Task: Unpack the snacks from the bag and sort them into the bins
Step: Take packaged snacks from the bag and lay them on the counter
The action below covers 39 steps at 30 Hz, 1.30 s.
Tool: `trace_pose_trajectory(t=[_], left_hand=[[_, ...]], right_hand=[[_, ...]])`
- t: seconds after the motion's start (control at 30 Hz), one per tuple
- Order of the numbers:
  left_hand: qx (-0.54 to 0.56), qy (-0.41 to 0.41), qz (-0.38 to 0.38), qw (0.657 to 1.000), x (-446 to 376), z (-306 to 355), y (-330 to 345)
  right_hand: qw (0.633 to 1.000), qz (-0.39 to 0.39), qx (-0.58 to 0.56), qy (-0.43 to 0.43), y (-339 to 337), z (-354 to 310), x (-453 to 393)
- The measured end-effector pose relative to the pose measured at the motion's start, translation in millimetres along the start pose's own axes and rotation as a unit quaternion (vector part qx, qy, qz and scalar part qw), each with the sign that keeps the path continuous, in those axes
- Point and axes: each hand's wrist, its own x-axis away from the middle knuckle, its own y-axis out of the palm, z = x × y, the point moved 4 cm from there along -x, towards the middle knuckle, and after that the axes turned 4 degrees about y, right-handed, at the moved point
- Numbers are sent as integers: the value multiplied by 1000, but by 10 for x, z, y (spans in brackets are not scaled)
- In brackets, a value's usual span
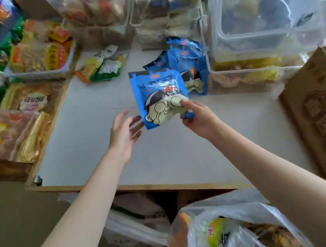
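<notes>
My right hand [196, 118] pinches the lower right corner of a blue snack packet [158, 96] with a cartoon figure, holding it just above the grey table [171, 158]. My left hand [124, 131] is open, fingers spread, just left of the packet's lower edge and apart from it. More blue packets of the same kind [187, 62] lie on the table behind. A clear plastic bag [226, 226] with snacks inside sits at the bottom right, below the table edge.
Clear bins stand at the back: one with yellow snacks [252, 72] on the right, others [99, 14] in the middle. A white basket of orange packs [40, 55] and green-yellow packets [102, 65] lie left. A cardboard box [318, 109] stands right.
</notes>
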Motion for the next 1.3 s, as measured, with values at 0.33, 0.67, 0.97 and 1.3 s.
trace_pose_trajectory(t=[0.33, 0.67, 0.97, 1.3], left_hand=[[-152, 84, 14, 985, -336, -21, -481], [-253, 115, -81, 957, 46, -240, -217], [-318, 154, -167, 920, 767, -496, 103], [-501, 431, -236, 712, 2250, -706, 354]], right_hand=[[975, 184, -79, -99, 407, -1007, -1012], [994, 86, -65, -36, -163, -607, -331], [998, 58, -15, 20, -930, -283, 814], [919, -47, 363, -146, -1311, 90, 2248]])
